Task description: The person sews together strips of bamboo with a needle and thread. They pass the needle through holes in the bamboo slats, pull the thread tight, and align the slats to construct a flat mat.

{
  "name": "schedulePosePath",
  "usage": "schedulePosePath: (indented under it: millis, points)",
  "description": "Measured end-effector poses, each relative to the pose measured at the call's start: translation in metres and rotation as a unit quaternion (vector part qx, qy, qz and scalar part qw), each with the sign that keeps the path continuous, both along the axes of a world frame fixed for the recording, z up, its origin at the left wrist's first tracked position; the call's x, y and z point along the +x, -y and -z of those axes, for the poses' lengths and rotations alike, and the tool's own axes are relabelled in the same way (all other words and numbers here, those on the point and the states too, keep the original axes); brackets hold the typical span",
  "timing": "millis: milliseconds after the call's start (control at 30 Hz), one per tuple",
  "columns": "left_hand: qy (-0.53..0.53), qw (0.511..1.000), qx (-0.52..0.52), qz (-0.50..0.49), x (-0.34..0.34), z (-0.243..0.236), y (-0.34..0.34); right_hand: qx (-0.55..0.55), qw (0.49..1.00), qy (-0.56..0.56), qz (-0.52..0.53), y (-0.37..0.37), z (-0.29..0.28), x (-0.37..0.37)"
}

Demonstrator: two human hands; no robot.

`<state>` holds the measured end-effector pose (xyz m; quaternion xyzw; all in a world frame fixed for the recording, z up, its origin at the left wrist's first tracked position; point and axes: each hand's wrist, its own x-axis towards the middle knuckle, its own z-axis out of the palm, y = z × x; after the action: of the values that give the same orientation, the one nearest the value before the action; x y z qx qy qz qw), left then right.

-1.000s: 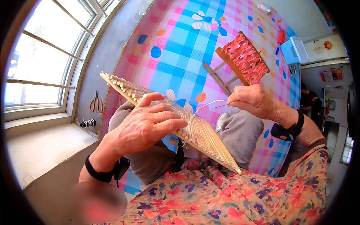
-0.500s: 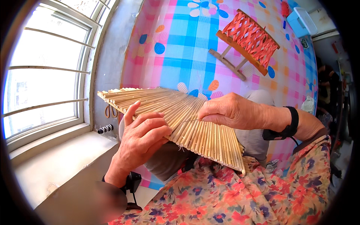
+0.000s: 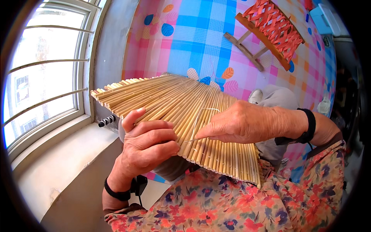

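Note:
A fan-spread mat of pale straw-like sticks (image 3: 166, 94) lies across my lap, bound with white thread. My left hand (image 3: 148, 145) grips its near left edge, fingers curled over the sticks. My right hand (image 3: 247, 123) is over the mat's right part, thumb and forefinger pinched on a thin needle (image 3: 188, 141) whose tip points left, close to my left fingertips. White thread (image 3: 210, 108) loops over the sticks beside my right hand. My grey-trousered knee (image 3: 282, 96) and a pale shoe (image 3: 256, 96) show beyond the mat.
A wooden frame laced with red strips (image 3: 274, 29) lies on the checked, flower-patterned covering (image 3: 199, 34) ahead. A barred window (image 3: 48, 50) and ledge (image 3: 62, 162) are at left, with a black-and-white striped roll (image 3: 106, 121). A blue bin (image 3: 321, 19) stands at far right.
My right hand has come down and left from holding thread raised beside the mat to pinching the needle low over it. More of the mat's face is now turned up into view.

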<state>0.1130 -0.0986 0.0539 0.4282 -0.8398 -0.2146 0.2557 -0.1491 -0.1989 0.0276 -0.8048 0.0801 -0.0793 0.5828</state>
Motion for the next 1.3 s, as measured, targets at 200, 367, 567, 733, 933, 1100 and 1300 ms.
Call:
schedulePosePath:
  millis: [200, 367, 567, 733, 933, 1100, 1300]
  points:
    - [0.009, 1.000, -0.011, -0.004, 0.002, 0.000, -0.002, 0.040, 0.999, -0.004, -0.020, -0.004, 0.008, 0.004]
    - [0.014, 1.000, -0.005, -0.006, 0.005, 0.000, -0.005, 0.065, 0.997, -0.017, -0.032, -0.005, 0.007, 0.005]
    - [0.007, 1.000, -0.005, -0.010, 0.004, -0.001, -0.005, 0.072, 0.996, -0.011, -0.045, -0.005, 0.009, 0.004]
    - [0.001, 1.000, -0.009, -0.017, 0.003, 0.000, -0.004, 0.084, 0.996, -0.006, -0.043, -0.004, 0.010, 0.004]
    - [0.005, 1.000, -0.013, -0.018, 0.002, 0.001, -0.005, 0.089, 0.995, 0.005, -0.040, -0.004, 0.010, 0.004]
    - [0.012, 1.000, -0.015, -0.013, 0.002, 0.002, -0.006, -0.058, 0.995, -0.010, -0.076, 0.013, -0.007, 0.009]
    - [0.000, 1.000, -0.018, 0.005, 0.007, 0.006, -0.003, -0.318, 0.927, -0.107, -0.166, 0.035, -0.057, 0.039]
